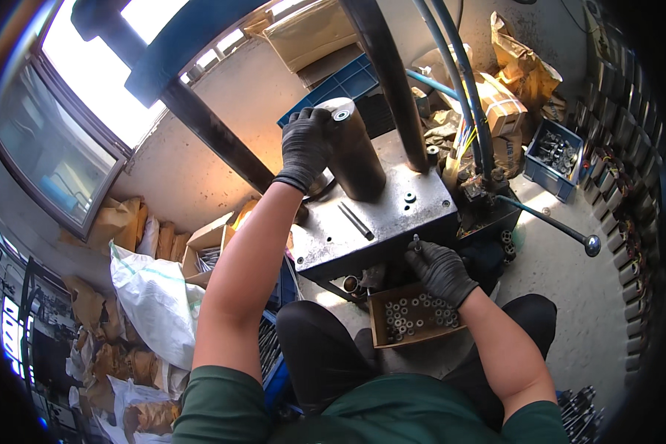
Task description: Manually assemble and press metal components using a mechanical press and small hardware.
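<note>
**A:** Biggest thing first: a steel bench point(377, 214) plate is seen dead centre, with dark posts rising off it and a bundle of hoses at its right side. A long lever with a ball knob point(591, 245) sticks out to the right.

**B:** And the fat dark cylinder point(355, 152)?

**A:** It's stood upright on the bench, a bit tilted in the fisheye view. The left hand point(305, 144), in a black glove, is wrapped around its upper part, fingers closed on it near the shiny ring on top.

**B:** Right hand?

**A:** The right hand point(440, 270), gloved too, is kept low at the front edge of the bench. A small metal pin point(416, 243) is pinched in the fingers, pointing up. Just below that hand a cardboard box point(411, 314) full of small metal rings is found, resting by the knees.

**B:** Anything loose on the plate?

**A:** A thin dark rod point(357, 220) is laid flat on it, between the cylinder and the right hand, touching neither. A white sack point(155, 296) and brown paper bags are piled on the floor to the left, and a blue crate point(555, 157) of metal parts is parked far right.
</note>
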A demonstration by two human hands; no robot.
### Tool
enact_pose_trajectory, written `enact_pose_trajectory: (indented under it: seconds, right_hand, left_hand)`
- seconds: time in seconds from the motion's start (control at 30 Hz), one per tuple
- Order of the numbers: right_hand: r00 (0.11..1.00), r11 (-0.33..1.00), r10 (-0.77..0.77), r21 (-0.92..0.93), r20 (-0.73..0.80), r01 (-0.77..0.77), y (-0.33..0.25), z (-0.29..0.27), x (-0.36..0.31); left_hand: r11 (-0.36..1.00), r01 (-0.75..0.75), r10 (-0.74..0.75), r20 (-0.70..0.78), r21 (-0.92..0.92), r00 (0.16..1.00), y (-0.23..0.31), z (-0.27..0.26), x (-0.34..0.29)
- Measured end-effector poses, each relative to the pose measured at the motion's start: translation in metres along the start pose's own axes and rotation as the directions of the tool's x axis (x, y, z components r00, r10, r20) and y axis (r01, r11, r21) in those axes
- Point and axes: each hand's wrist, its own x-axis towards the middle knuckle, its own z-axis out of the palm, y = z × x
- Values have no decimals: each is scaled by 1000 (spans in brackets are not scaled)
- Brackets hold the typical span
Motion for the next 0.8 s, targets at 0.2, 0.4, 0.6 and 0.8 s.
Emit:
enact_pose_trajectory:
  seconds: [0.2,0.4,0.6,0.8]
  right_hand:
    - [1000,999,-22,28,-15,22,-11,-7,-8]
    - [999,999,-33,29,-22,34,-13,-10,-16]
    - [1000,999,-18,35,17,18,-14,3,-16]
    - [998,1000,0,15,69,-1,-9,13,-20]
  left_hand:
    - [973,-225,206,-244,-51,947,4,-9,-48]
    - [888,167,-203,-39,-429,978,-21,19,-160]
    - [620,680,-481,495,-391,724,-82,63,-252]
    - [416,680,-581,398,-604,710,-119,64,-279]
